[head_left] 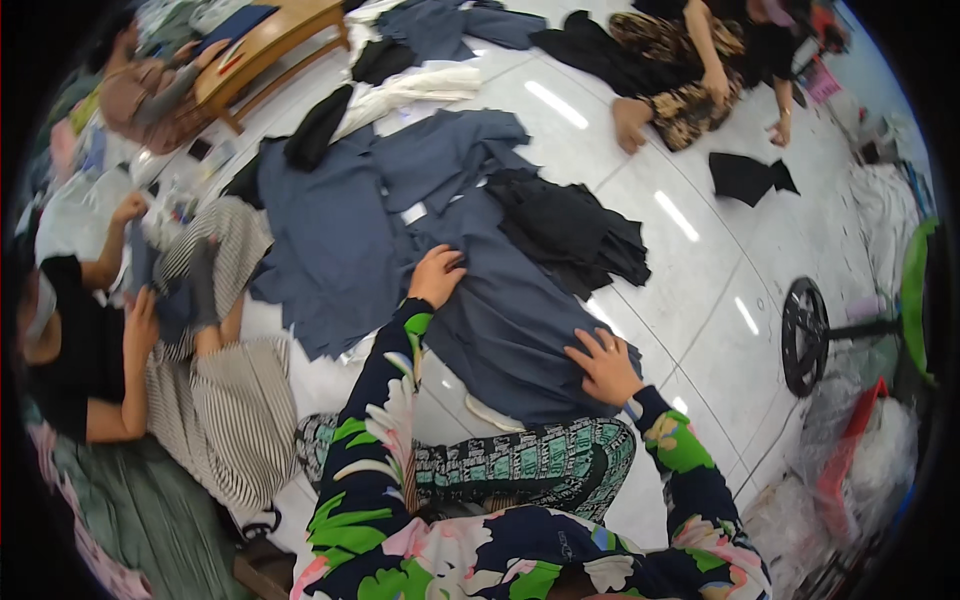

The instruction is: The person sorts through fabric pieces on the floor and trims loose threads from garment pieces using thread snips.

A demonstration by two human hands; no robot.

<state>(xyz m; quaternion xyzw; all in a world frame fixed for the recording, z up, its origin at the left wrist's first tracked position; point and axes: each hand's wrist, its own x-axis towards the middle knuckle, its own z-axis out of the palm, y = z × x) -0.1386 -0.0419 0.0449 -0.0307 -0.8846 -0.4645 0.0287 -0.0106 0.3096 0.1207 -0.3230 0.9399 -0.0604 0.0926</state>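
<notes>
A slate-blue piece of cloth [500, 305] lies spread on the floor in front of my crossed legs. My left hand [437, 277] rests on its left edge, fingers stretched and a little bent. On the cloth's near right end lies my right hand [605, 368], its fingers spread flat. Neither hand grips anything that I can see. Beyond my left hand, more slate-blue pieces [325, 235] lie in layers. A crumpled black cloth pile [575, 230] touches the far right side of the piece under my hands.
At the left, a seated person in a black top [80, 340] handles blue-grey cloth. Another person sits by a low wooden table [270, 50], a third at the far right. A black scrap [750, 178] lies on the white tile floor [690, 300]. Right: a stand with a round black base [805, 335], plastic bags [870, 460].
</notes>
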